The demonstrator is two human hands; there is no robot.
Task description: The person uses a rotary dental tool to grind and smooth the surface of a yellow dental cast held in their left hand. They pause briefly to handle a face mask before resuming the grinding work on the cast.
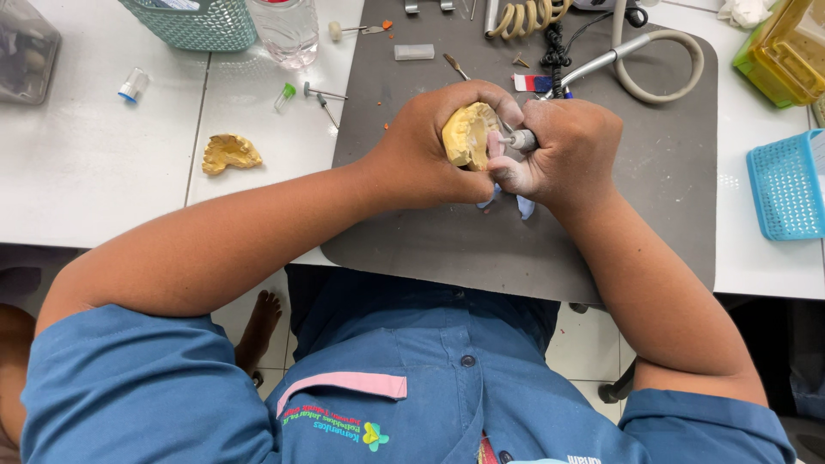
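Item: yellow plaster dental cast point(468, 133), clamped in left hand point(430, 150) over the grey mat point(601, 223); right hand point(567, 155) closed on rotary handpiece point(520, 139), trimming step apparently underway; steady bur control needed.

white table point(86, 172) | grey mat point(516, 249) | 1 yellow cast point(229, 153) | teal basket point(193, 26) | bottle point(286, 30)

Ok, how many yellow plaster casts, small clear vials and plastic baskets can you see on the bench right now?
Yellow plaster casts: 2, one in the left hand at, one lying loose.
Small clear vials: 2.
Plastic baskets: 2, teal and blue.
Total: 6
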